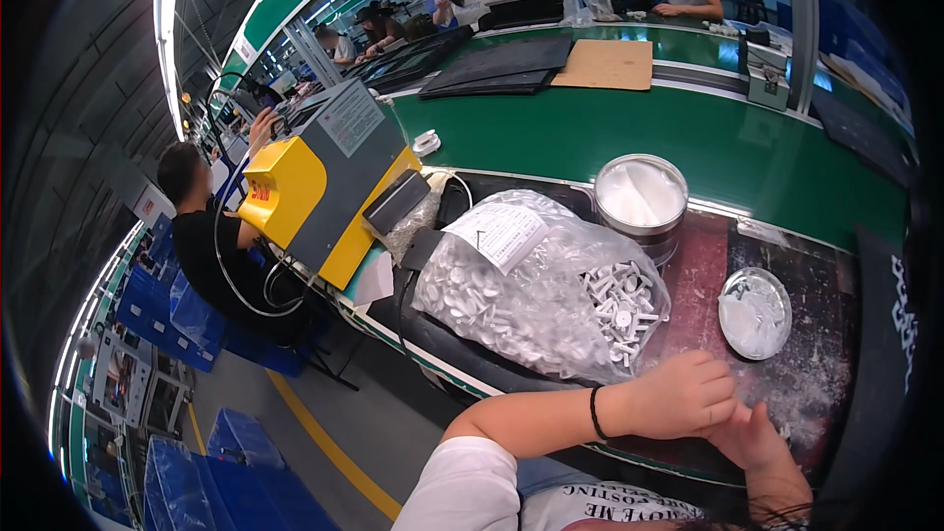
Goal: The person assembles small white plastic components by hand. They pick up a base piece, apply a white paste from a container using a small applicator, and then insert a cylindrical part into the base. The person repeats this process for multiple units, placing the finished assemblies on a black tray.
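Observation:
Close to the table's front edge, my left hand (680,395) is closed, its fingers curled, with a black band on the wrist. Against it, my right hand (750,436) is bent inward, thumb raised and fingers partly hidden. Anything pinched between them is too small or covered to make out. Beside my left hand lies a clear plastic bag (531,305) full of small white plastic parts with round heads and stems. Loose parts (621,310) show at its open mouth. Beyond my hands sits a shallow round metal lid (755,313) with a whitish film or residue in it.
A round metal tin (641,205) with white contents stands behind the bag. Left of it is a yellow and grey machine (329,182). A green conveyor belt (521,133) runs behind, carrying black sheets (501,67) and a cardboard piece (605,64). A seated co-worker (211,236) is at left.

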Available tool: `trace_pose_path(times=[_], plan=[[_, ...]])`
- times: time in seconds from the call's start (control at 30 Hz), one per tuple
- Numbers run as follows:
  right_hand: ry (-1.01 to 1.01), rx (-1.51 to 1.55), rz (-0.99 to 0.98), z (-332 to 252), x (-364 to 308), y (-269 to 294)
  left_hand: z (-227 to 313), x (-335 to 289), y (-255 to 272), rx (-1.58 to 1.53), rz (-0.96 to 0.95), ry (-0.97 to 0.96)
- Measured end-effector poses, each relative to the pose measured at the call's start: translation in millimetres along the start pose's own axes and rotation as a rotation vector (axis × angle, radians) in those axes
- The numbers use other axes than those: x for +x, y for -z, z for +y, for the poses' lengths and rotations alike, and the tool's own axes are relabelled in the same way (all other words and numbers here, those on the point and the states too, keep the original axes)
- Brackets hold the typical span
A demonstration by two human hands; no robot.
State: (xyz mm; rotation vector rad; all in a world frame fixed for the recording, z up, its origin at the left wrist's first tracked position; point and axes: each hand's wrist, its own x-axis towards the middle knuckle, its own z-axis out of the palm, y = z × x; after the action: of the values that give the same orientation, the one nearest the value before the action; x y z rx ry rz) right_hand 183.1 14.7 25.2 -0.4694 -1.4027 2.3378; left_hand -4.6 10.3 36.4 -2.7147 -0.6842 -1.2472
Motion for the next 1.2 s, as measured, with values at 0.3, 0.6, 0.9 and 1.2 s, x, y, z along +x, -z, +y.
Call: trace_pose_path(times=[0.3, 0.6, 0.9, 1.2], plan=[[-0.006, -0.018, -0.101, -1.7, -0.5, 6.2, 2.6, 0.0, -1.4, 0.004, 0.015, 0.032], [0.01, -0.023, 0.01, 4.1, -1.0, 5.2, 6.0, -2.2, -4.3, -0.054, -0.009, 0.132], [-0.02, -0.058, -0.013, -1.3, -6.1, 5.2, 7.1, -2.1, -6.7, -0.064, -0.042, 0.158], [-0.101, -0.037, -0.05, 8.3, 2.8, 12.8, 5.7, -3.2, -0.8, -0.045, -0.162, 0.228]])
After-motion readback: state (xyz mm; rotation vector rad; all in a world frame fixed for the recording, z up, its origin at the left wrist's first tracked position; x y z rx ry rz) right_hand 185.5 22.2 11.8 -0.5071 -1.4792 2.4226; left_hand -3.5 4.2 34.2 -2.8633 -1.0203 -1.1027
